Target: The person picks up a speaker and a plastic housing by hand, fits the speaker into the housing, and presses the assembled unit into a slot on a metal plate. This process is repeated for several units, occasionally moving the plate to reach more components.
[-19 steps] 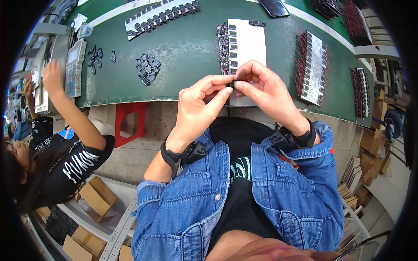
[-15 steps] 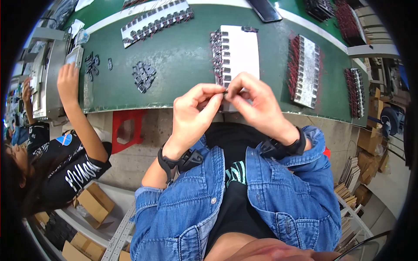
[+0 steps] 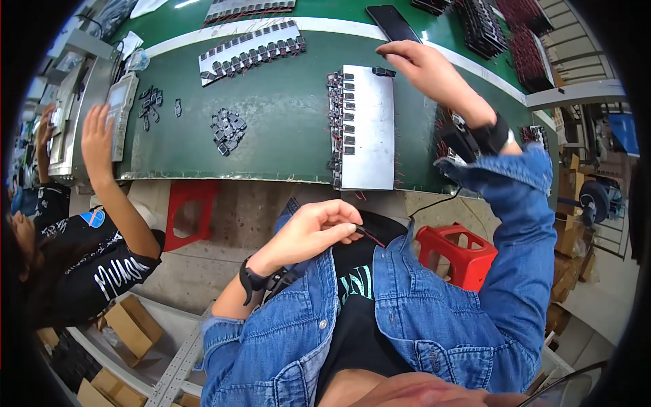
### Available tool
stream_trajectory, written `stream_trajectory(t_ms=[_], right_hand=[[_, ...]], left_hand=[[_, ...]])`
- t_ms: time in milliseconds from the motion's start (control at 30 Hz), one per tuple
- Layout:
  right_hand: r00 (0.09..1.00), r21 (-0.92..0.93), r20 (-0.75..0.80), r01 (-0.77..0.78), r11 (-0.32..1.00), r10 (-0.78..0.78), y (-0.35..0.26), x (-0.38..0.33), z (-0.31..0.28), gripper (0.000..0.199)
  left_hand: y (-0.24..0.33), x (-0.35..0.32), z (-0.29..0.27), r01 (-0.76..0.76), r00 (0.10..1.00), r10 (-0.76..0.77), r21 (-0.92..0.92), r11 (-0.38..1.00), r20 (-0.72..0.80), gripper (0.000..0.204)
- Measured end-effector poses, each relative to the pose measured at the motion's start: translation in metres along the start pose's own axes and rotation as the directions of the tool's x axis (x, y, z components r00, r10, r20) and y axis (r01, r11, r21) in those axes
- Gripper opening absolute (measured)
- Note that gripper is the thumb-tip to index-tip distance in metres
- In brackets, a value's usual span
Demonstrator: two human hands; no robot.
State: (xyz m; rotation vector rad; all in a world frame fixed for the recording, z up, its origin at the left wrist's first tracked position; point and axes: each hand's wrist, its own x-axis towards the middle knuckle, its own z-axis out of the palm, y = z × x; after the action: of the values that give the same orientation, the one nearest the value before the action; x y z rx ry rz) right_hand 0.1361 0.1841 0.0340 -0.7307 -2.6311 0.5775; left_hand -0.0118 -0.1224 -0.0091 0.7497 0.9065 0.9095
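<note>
Left hand point(image 3: 308, 230): held close to the chest, fingers point(image 3: 342, 224) pinched shut on a small dark part point(image 3: 369, 235) with thin red and black leads.
Small dark part: slim, wire-like, seen just beyond the fingertips, above the black shirt.
Right hand point(image 3: 424, 64): stretched out over the green surface point(image 3: 271, 122), fingers curled down onto a small black piece point(image 3: 383, 71) at the top corner of the grey tray point(image 3: 369, 136); a grip cannot be told.
Grey tray: flat, rectangular, lined with a column of black components along its left edge.

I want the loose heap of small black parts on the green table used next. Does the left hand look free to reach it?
Probably not at once: the left hand pinches a thin wire, held near the chest. The heap of black parts lies uncovered on the green table, with nothing between.
</note>
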Motion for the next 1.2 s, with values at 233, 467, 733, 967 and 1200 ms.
stream_trajectory(t_ms=[233, 467, 733, 967, 1200], right_hand=[[0.974, -0.073, 0.222, -0.031, 0.997, 0.047, -0.006, 0.024, 0.028, 0.029], [0.958, 0.075, 0.271, -0.122, 0.99, 0.098, -0.006, 0.03, -0.013, 0.029], [0.884, 0.563, 0.277, -0.466, 0.683, 0.375, 0.005, -0.024, -0.091, 0.028], [0.812, 0.967, 0.13, -0.23, 0.106, 0.57, -0.075, -0.122, -0.024, 0.026], [0.737, 0.912, 0.373, -0.403, -0.076, 0.564, -0.135, -0.165, 0.012, 0.023]], left_hand=[[-0.021, 0.023, 0.003, -0.074, 0.986, 0.076, 0.019, 0.997, -0.151, 0.019], [-0.011, 0.014, 0.008, -0.138, 0.975, 0.13, -0.037, 0.99, -0.182, 0.018], [0.038, -0.016, 0.001, -0.356, 0.879, 0.363, 0.081, 0.931, -0.309, 0.016], [0.086, 0.044, -0.043, -0.551, 0.813, 0.461, -0.214, 0.807, -0.355, 0.024], [0.103, 0.115, -0.071, -0.338, 0.878, 0.396, 0.238, 0.91, -0.267, 0.021]])
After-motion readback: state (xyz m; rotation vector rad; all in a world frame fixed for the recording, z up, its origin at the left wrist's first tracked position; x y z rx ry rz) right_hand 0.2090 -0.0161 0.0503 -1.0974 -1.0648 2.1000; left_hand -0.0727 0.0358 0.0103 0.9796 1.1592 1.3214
